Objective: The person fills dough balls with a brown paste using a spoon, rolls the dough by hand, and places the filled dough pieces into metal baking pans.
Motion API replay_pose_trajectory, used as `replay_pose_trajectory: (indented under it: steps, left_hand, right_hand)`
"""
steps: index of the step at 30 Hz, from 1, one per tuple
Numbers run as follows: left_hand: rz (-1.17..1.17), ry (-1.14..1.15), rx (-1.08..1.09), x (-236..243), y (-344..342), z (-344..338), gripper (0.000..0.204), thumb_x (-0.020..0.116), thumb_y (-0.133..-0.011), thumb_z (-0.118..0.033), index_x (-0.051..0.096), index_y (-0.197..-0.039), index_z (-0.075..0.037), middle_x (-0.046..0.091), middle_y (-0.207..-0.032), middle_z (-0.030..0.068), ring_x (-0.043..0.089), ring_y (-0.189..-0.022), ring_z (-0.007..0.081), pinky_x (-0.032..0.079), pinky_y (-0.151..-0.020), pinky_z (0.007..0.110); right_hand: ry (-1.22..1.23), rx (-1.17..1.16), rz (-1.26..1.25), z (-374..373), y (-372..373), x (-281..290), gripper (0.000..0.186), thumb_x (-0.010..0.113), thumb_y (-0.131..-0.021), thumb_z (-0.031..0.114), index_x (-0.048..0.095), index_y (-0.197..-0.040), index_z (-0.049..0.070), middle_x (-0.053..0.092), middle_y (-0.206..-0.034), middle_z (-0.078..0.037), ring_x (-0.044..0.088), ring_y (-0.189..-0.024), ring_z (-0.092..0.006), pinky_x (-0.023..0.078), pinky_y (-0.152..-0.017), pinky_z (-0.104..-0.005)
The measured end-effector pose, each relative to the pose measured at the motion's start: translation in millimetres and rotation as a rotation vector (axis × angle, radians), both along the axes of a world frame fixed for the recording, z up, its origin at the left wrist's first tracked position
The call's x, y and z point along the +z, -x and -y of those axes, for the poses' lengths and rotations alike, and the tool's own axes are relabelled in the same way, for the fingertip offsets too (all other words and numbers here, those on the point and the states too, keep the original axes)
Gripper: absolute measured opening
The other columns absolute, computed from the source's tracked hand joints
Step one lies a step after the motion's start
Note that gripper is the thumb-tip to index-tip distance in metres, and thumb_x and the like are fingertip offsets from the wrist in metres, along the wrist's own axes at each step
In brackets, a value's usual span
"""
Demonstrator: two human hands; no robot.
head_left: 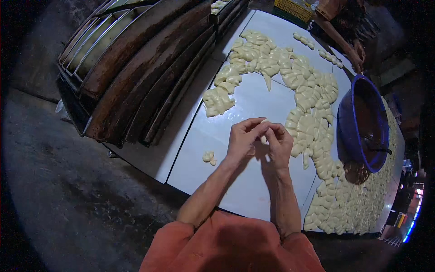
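Note:
My left hand (244, 140) and my right hand (277, 144) meet above the white tiled table (199, 154), fingers pinched round a small piece of pale dough (264, 124). Much of that piece is hidden by the fingers. Just right of my hands lies a broad spread of cream-coloured dough pieces (308, 129). A separate little lump of dough (209, 158) sits to the left of my hands, and a clump (217, 102) lies beyond them toward the upper left.
Several stacked dark trays (136, 77) stand at the upper left. A purple basin (344, 106) of brown contents with a handled utensil sits at right. A co-worker's arm (340, 43) reaches in at the upper right, near a yellow-green crate (292, 11). More dough (344, 208) covers the near right.

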State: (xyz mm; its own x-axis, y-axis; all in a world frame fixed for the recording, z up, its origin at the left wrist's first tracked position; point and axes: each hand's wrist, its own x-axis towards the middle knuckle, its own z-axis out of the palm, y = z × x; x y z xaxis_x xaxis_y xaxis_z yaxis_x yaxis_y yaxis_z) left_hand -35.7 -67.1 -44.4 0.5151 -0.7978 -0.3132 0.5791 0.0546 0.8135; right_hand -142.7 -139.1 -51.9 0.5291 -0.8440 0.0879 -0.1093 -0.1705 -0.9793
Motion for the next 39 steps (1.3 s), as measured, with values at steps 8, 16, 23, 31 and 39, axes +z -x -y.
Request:
replay_pose_trajectory:
  steps: [8,16,23,31,39]
  left_hand:
    - [0.019,-0.114,-0.141,8,-38,-14,0.025,0.073,-0.091,-0.016,0.069,-0.11,0.001,0.07,-0.096,0.0075,0.067,-0.078,0.0138,0.06,-0.071,0.028]
    - [0.251,-0.004,-0.096,-1,-22,-24,0.023,0.064,-0.096,-0.01,0.069,-0.115,0.001,0.071,-0.098,0.0083,0.068,-0.088,0.0147,0.058,-0.071,0.028]
    - [0.222,-0.103,-0.198,-3,-13,-30,0.034,0.066,-0.097,-0.021,0.066,-0.12,0.004,0.071,-0.099,0.0097,0.069,-0.088,0.0125,0.059,-0.069,0.026]
    - [0.731,-0.39,-0.136,-3,-17,-41,0.05,0.06,-0.099,-0.037,0.061,-0.129,0.004,0.072,-0.097,0.0155,0.071,-0.088,0.0312,0.053,-0.08,0.039]
    - [0.853,-0.405,-0.3,-12,-8,-61,0.061,0.078,-0.081,-0.023,0.058,-0.134,-0.001,0.068,-0.118,0.022,0.069,-0.103,0.0309,0.054,-0.089,0.039]
  right_hand:
    - [-0.021,0.295,-0.045,-5,10,8,0.04,0.07,-0.09,0.009,0.063,-0.129,0.007,0.063,-0.121,-0.01,0.062,-0.098,-0.0168,0.05,-0.079,-0.0286]
    - [-0.054,-0.133,0.296,-25,-22,6,0.011,0.064,-0.095,0.007,0.067,-0.101,-0.001,0.065,-0.109,-0.011,0.063,-0.096,-0.0212,0.051,-0.083,-0.0329]
    - [-0.157,-0.022,-0.015,-7,-10,-14,0.024,0.07,-0.094,0.02,0.065,-0.099,-0.003,0.065,-0.096,-0.008,0.058,-0.08,-0.0113,0.049,-0.068,-0.0281]
    - [-0.246,0.144,-0.106,-16,7,8,0.024,0.063,-0.094,0.014,0.067,-0.111,-0.002,0.069,-0.1,-0.01,0.065,-0.089,-0.0198,0.054,-0.079,-0.0331]
    - [-0.295,0.303,-0.282,-19,8,10,0.032,0.057,-0.096,0.019,0.066,-0.113,-0.007,0.07,-0.092,-0.016,0.066,-0.083,-0.0201,0.053,-0.075,-0.0326]
